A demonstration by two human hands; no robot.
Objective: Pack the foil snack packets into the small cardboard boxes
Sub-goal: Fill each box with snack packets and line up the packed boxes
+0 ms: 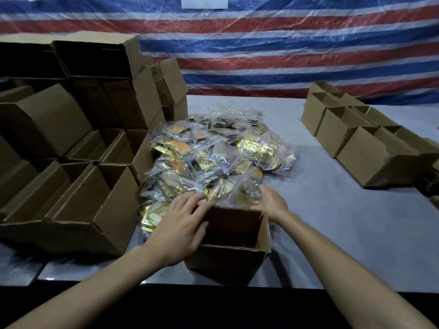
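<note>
Reaching for packets over an open, seemingly empty box.

Both hands stretch past the box [228,241] at the tabletop's [332,222] near edge into the packet heap [213,153] just behind it. The left hand [183,224], fingers spread, lies over the box's left rim, fingertips on the nearest packets; the right hand [270,200] rests flat and open on the heap. Neither holds anything that I can see. Next, I judge: close on a bundle, lift, drop it into the box.
</note>
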